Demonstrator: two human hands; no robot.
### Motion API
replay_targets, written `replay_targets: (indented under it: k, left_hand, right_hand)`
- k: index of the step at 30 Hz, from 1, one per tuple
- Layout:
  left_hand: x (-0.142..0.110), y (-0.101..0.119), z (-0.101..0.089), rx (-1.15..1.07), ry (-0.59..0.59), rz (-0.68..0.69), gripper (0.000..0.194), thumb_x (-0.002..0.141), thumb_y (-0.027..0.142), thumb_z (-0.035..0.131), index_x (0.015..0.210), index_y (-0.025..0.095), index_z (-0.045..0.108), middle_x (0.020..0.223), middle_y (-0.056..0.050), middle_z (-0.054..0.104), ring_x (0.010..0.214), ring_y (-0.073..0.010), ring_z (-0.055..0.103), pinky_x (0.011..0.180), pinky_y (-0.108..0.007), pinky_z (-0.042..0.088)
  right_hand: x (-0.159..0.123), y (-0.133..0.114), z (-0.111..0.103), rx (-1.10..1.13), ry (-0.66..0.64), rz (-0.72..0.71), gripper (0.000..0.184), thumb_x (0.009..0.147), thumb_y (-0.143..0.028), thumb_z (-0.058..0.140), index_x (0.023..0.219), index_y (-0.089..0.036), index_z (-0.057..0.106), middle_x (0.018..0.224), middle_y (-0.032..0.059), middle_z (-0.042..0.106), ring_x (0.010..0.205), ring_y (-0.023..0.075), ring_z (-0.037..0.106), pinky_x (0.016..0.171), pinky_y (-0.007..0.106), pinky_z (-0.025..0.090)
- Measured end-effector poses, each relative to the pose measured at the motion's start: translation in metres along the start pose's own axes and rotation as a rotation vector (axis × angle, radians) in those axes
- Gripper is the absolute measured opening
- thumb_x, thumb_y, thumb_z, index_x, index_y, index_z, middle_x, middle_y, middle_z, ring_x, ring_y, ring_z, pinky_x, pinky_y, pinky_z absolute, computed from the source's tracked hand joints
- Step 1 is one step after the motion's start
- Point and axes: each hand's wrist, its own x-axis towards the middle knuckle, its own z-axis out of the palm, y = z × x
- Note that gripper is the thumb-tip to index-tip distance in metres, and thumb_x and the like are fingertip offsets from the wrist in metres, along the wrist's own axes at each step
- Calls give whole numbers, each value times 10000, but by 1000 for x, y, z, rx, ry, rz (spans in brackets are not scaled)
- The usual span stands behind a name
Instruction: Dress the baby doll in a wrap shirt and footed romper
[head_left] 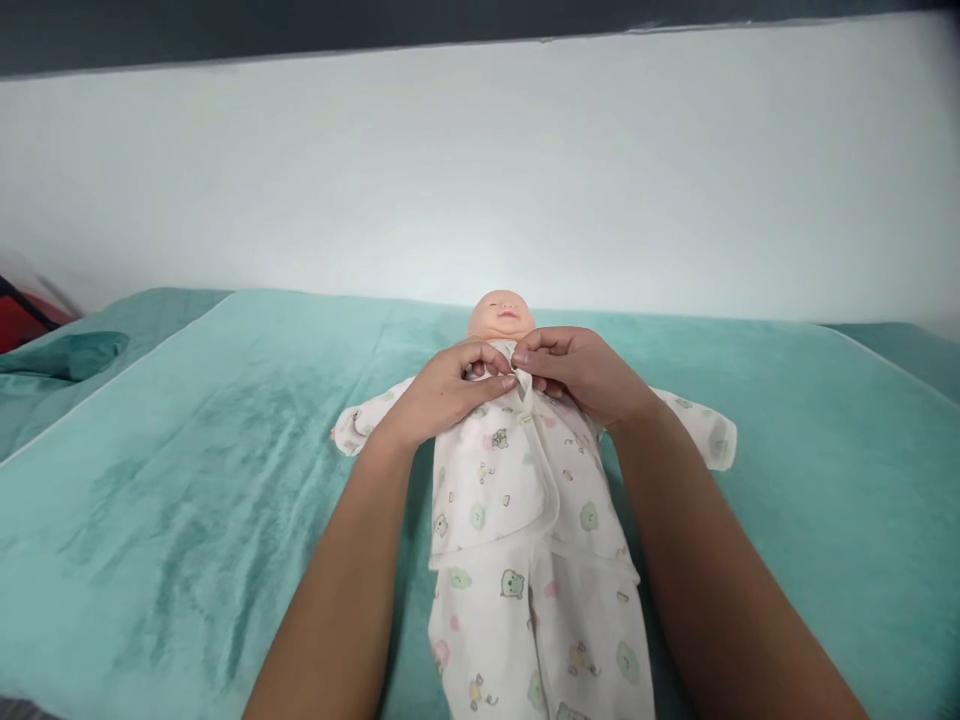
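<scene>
Doll point(501, 315) lying on its back on a green plush cover point(225, 450), head toward the pale wall point(480, 180) and legs toward the person who bends over it. The doll wears a white top point(495, 480) printed with bears and small green, pink and yellow motifs, above matching trousers point(480, 620). The lower hem of the top overlaps the trousers, and its front edge curves down the middle of the body.

Left hand point(508, 374): at the upper chest, just below the doll's neck; thumb and index finger drawn close together, pinching the fabric at the front opening. Right hand point(517, 362): directly beside it, thumb and index finger likewise narrow and closed on the edge of the opening, the remaining fingers curled over the cloth. From where I stand, the fabric appears to be folded up between the two sets of fingertips, though the fingers partly cover it.

Sleeves: one point(367, 420) extends outward beyond the left forearm, with a little of the doll's hand at its cuff; the other point(709, 435) extends beyond the right forearm. Periphery: a red object point(19, 320) with a black edge at the far left; a dark band point(300, 30) above the wall.
</scene>
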Motion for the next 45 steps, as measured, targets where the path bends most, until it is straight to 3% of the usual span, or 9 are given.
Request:
replay_targets:
  k: [4, 9, 16, 25, 34, 40, 45]
  left_hand:
    - [0, -1, 4, -106, 73, -19, 206, 813, 405, 696, 793, 204, 657, 777, 5, 610, 661, -127, 483, 674, -286, 411]
    - [2, -3, 14, -316, 188, -13, 212, 794, 388, 732, 832, 191, 663, 861, -16, 677, 773, -142, 585, 733, -271, 453]
    - [3, -4, 17, -472, 181, -37, 162, 756, 294, 757, 852, 190, 680, 858, -11, 701, 772, -129, 619, 744, -258, 474]
    - [3, -4, 21, -459, 199, -32, 166, 755, 279, 747, 828, 195, 625, 758, 21, 654, 689, -109, 589, 672, -244, 452]
    - [3, -3, 20, -399, 194, -40, 173, 754, 304, 741, 811, 198, 617, 687, 34, 598, 628, -100, 536, 597, -232, 402]
    - [2, -3, 18, -324, 174, -46, 175, 762, 293, 744, 823, 197, 610, 699, 35, 591, 622, -90, 514, 570, -219, 366]
    - [3, -6, 17, -447, 136, -38, 243, 770, 332, 750, 874, 205, 570, 745, 28, 632, 699, -117, 599, 663, -235, 442]
  right_hand:
    - [3, 3, 3, 76, 40, 32, 330, 726, -487, 814, 769, -186, 687, 592, -23, 547, 520, 80, 423, 470, 230, 291]
    - [5, 7, 0, 149, 57, 59, 327, 676, -459, 856, 755, -185, 695, 574, -26, 543, 515, 83, 428, 462, 231, 294]
    - [5, 7, 0, 159, 44, 53, 322, 683, -449, 850, 745, -172, 696, 567, -31, 527, 505, 70, 414, 454, 221, 289]
    - [4, 7, 0, 135, 51, 71, 330, 669, -450, 859, 764, -175, 703, 557, -30, 535, 504, 78, 419, 458, 228, 288]
    - [5, 11, -3, 145, -23, 13, 338, 764, -464, 789, 670, -172, 645, 542, -25, 520, 496, 75, 403, 465, 234, 260]
    - [3, 10, -3, 129, -51, 14, 268, 762, -424, 787, 844, -175, 729, 557, -37, 512, 509, 75, 406, 473, 230, 266]
    - [1, 8, -3, 58, -45, -1, 279, 777, -401, 762, 956, -186, 749, 566, -44, 485, 524, 82, 395, 485, 239, 275]
